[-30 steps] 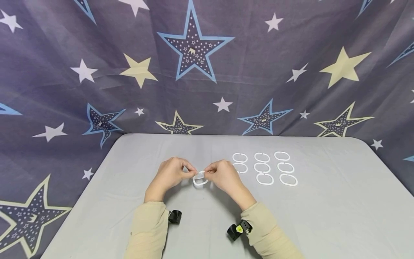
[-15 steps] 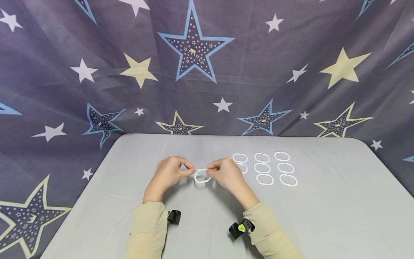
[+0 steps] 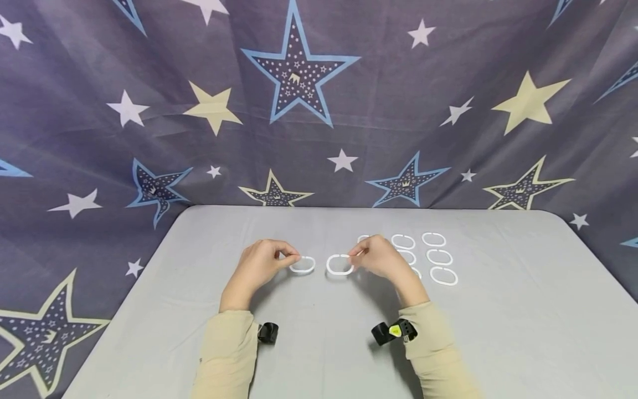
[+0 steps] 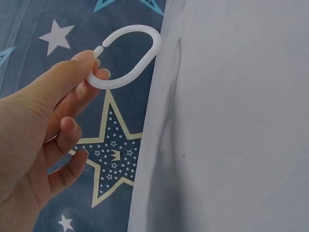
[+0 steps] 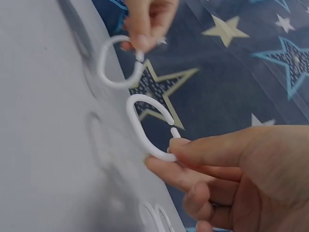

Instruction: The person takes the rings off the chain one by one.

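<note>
Between thumb and forefinger my left hand point(image 3: 259, 269) pinches one end of a white oval plastic shower curtain ring point(image 4: 118, 83). A narrow gap in that ring shows close to the thumb tip. My right hand point(image 3: 381, 259) pinches a second white shower curtain ring point(image 5: 134, 123) of the same shape, its gap also near the thumb. Both rings are held above the table, apart from each other, with a space between them in the head view. The other fingers of the left hand curl loosely below the ring.
More white rings point(image 3: 443, 285) lie in columns at the right of the grey table point(image 3: 319, 343); my right hand and forearm partly hide the nearer columns. A star-patterned curtain point(image 3: 319, 144) hangs behind the table's far edge. Black cameras point(image 3: 267, 333) sit at both wrists.
The two rings, overlapping between the hands a second ago, are now apart. My right hand has moved right with its ring; the left hand stays nearly in place.
</note>
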Demonstrator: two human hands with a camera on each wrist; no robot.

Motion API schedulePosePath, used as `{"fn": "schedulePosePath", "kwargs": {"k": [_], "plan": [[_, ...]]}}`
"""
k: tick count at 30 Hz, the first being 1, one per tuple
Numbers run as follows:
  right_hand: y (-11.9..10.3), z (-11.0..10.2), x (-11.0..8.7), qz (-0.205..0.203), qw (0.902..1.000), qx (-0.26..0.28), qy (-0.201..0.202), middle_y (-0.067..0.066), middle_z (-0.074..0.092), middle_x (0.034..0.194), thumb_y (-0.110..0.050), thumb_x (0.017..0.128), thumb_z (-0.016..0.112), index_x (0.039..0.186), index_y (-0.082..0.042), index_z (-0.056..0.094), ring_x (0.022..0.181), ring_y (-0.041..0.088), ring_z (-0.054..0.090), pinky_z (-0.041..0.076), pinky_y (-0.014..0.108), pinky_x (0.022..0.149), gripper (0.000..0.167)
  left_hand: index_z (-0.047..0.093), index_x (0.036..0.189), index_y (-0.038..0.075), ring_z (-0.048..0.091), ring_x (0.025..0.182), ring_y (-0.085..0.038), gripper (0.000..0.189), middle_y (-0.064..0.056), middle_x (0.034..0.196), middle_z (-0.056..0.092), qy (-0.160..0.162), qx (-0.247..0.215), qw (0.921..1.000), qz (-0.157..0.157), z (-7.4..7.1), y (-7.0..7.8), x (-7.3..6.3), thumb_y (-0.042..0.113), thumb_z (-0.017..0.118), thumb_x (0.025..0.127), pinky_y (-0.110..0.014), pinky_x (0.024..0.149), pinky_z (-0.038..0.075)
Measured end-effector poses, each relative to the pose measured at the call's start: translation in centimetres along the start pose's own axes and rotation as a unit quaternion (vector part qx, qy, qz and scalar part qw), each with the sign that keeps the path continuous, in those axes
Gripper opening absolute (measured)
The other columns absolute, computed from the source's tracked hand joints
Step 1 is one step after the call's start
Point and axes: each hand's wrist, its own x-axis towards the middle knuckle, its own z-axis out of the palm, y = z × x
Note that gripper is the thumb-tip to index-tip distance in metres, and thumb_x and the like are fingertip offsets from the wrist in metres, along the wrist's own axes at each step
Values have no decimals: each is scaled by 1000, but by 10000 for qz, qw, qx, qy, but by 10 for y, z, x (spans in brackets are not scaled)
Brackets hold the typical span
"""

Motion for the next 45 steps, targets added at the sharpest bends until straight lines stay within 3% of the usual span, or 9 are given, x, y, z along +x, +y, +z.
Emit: {"fn": "schedulePosePath", "kwargs": {"k": [6,27,31,36,39,45], "plan": [[10,-14,-1,185,9998,107,-66,6,71,70,-7,87,70,97,2,74,64,24,64,47,28,59,14,79,87,26,47,64,-11,5,16,75,65,19,72,10000,0,0,-1,0,30,79,84,-32,61,37],[39,-34,-8,185,9966,-416,-681,7,70,66,-7,85,73,83,2,76,50,8,50,42,23,53,9,79,89,27,50,67,-9,7,15,79,67,78,320,9995,33,4,0,2,33,77,86,-32,64,41],[41,-34,-9,222,9960,-586,-630,5,70,65,-9,83,76,83,1,77,56,9,54,47,28,64,11,79,89,28,50,65,-9,7,16,77,66,166,399,9991,21,6,2,2,34,77,86,-32,62,40],[42,-34,-11,284,9962,-628,-540,3,70,68,-10,82,77,85,0,77,71,12,62,50,39,86,10,78,89,29,51,65,-8,7,16,77,66,240,483,9985,20,7,4,2,35,77,86,-33,62,41],[43,-35,-11,344,9966,-588,-462,2,71,70,-9,82,78,86,-1,77,74,12,62,50,40,88,9,79,90,30,52,66,-8,8,17,78,66,223,455,9987,1,9,6,4,36,76,87,-32,63,41],[42,-33,-13,434,9976,-482,-223,3,71,73,-8,84,75,90,0,76,72,15,63,51,35,78,11,78,90,31,52,66,-9,9,16,74,64,288,271,9992,-83,12,13,5,39,75,87,-32,62,40]]}}
